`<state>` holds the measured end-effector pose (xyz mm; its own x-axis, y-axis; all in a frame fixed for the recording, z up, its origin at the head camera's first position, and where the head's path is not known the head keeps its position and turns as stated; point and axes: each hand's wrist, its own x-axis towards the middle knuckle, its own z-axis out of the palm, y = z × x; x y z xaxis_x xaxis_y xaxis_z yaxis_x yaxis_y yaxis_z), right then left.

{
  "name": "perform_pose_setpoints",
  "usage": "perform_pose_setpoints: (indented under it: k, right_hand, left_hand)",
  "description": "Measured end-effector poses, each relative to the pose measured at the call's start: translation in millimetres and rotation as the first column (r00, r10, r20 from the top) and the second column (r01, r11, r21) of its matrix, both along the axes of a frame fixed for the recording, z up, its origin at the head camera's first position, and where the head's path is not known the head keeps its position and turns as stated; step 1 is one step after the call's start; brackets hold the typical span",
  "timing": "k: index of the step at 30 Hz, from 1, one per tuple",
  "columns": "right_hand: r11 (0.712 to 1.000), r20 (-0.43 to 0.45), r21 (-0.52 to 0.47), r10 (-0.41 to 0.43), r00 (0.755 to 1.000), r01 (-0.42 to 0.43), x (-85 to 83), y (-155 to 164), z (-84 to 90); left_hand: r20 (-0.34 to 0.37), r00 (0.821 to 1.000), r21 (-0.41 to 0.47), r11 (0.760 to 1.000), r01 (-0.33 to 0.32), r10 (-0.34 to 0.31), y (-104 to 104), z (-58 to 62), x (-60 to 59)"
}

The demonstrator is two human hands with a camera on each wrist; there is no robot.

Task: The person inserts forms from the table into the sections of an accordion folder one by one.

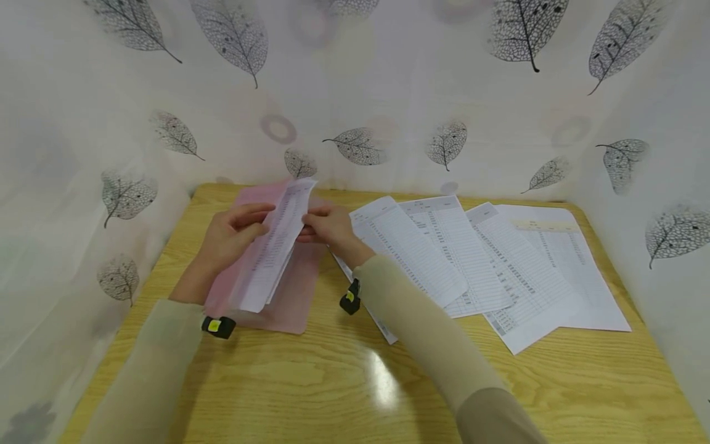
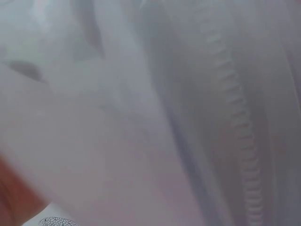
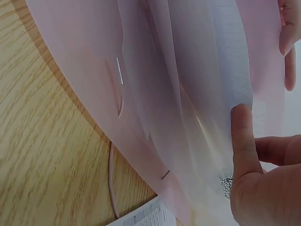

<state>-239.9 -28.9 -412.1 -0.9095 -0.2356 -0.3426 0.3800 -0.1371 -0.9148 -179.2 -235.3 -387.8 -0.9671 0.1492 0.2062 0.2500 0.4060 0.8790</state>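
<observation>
The pink folder (image 1: 299, 299) lies on the wooden table (image 1: 277, 382), and a printed sheet (image 1: 280, 240) rises at a tilt above it, slightly bowed. The right hand (image 1: 331, 228) pinches that sheet at its right edge, thumb on one face and fingers behind; the left hand (image 1: 230, 237) is at the folder's left side, its fingertips near the sheet's other edge, though I cannot tell whether it grips anything. The likeliest trouble is a crease or tear, since the right hand's hold is at one edge only and the paper already bends. Another paper edge (image 3: 178, 70) shows close under the sheet, so pages could drag along together or catch on the folder. A thin cord (image 3: 112, 183) runs beside the folder and might snag a corner. To the folder's right, the fanned printed pages (image 1: 410, 246) overlap; the black wrist device (image 1: 350, 298) sits near them, so a low sweep of that arm could shift their order.
</observation>
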Motion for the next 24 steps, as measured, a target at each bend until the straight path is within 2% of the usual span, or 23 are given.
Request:
perform_pose_setpoints:
  k: [12, 24]
  right_hand:
    - [0.999, 0.007, 0.032, 0.013, 1.0, -0.013, -3.9, -6, -2.0]
    - [1.0, 0.015, 0.009, 0.018, 1.0, -0.018, -6.8, -15, -1.0]
  left_hand:
    - [0.006, 1.0, -0.011, 1.0, -0.011, 0.011, -1, -0.2, -0.1]
    - [-0.006, 1.0, 0.01, 1.0, 0.003, -0.003, -1, -0.2, -0.3]
